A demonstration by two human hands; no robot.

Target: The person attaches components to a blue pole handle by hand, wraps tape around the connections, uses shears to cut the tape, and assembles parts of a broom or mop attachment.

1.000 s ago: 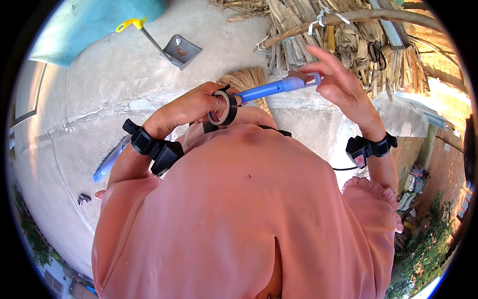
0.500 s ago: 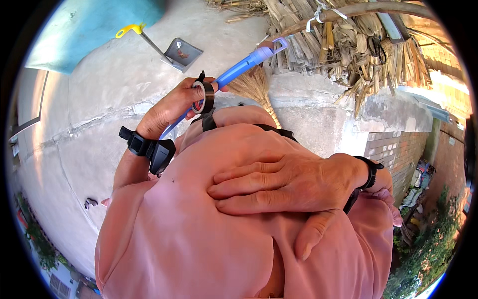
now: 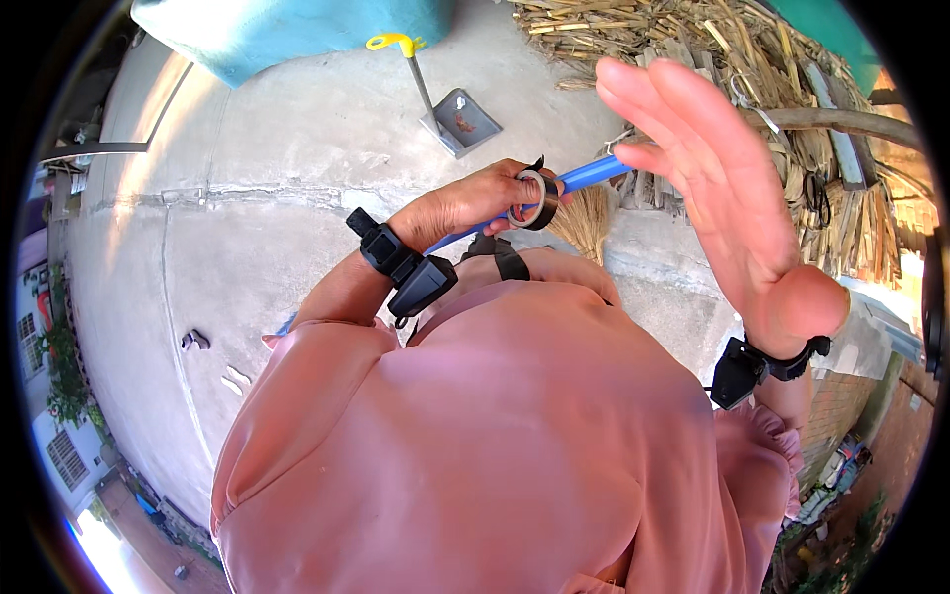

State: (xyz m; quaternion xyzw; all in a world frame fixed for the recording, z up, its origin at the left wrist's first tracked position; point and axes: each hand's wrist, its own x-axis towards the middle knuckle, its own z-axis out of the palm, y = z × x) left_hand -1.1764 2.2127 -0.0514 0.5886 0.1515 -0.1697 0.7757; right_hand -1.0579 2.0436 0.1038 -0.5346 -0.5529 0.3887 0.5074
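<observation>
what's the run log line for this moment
left hand: holds blue pole, tape roll | right hand: open, raised | dustpan: on floor

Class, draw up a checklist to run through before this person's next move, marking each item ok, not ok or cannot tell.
1. Left hand gripping the blue handle: ok, closed round it.
2. Tape roll held at the left hand: ok.
3. Right hand open: ok, raised with fingers extended.
4. Far end of the blue handle visible: not ok, the right hand hides it.
5. Right hand touching the blue handle: cannot tell, they overlap in this view.
6. Dustpan apart from both hands: ok.
</observation>
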